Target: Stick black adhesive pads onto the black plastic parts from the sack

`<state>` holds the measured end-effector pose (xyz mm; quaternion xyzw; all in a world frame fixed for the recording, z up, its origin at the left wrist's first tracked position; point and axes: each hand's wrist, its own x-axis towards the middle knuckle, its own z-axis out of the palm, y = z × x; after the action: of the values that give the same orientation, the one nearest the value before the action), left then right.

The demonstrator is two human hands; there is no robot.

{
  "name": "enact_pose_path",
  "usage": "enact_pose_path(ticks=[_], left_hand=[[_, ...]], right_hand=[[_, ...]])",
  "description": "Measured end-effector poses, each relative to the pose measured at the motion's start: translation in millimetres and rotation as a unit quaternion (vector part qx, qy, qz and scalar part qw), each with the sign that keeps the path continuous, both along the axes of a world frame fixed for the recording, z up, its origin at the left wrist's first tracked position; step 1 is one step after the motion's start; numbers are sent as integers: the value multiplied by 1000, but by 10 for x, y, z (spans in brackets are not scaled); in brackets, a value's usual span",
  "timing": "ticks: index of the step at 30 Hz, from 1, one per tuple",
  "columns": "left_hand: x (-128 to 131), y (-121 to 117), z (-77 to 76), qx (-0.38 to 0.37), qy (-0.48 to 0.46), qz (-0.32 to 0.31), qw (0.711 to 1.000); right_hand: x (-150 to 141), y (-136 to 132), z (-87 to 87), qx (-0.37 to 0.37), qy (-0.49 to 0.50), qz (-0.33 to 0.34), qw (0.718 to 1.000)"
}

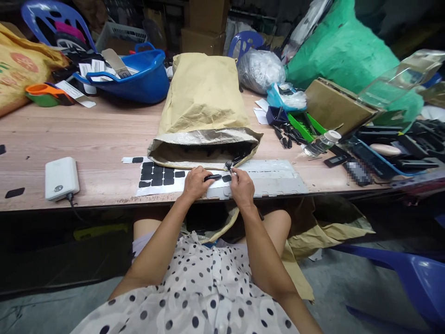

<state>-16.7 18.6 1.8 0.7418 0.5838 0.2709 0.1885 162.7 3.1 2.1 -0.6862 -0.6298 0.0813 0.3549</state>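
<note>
My left hand (196,183) is closed on a slim black piece (212,177) that points right. In the fingers of my right hand (242,187) is a small thing with a dark rounded head (228,164); its kind is too small to tell. Between the hands lies a black rounded patch (226,178) on a pale board (271,178). Left of them is a white sheet (144,190) with several black rounded-square stickers (157,179). Just beyond the hands, a tan paper sack (205,97) lies with its mouth open toward me, dark inside.
A white power bank (61,178) with a cable stands at left. Behind it are a blue basin (146,76) and a yellow sack (24,69). At right are a green tray (306,126), a clear bottle (321,143), a blue tray (368,155) of black parts and a green bag (347,51).
</note>
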Motion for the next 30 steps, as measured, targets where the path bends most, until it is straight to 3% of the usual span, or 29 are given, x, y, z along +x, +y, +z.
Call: enact_pose_path(ticks=[5, 13, 22, 30], left_hand=[[49, 32, -13, 2, 5, -11, 1000], [14, 45, -29, 1, -22, -17, 1000], [26, 64, -48, 1, -30, -14, 999], [22, 75, -58, 1, -29, -15, 999]], right_hand=[[-17, -153, 17, 57, 49, 49, 996], [-76, -264, 85, 116, 23, 62, 991], [-99, -292, 77, 84, -12, 53, 995], [-248, -330, 117, 74, -31, 96, 992]])
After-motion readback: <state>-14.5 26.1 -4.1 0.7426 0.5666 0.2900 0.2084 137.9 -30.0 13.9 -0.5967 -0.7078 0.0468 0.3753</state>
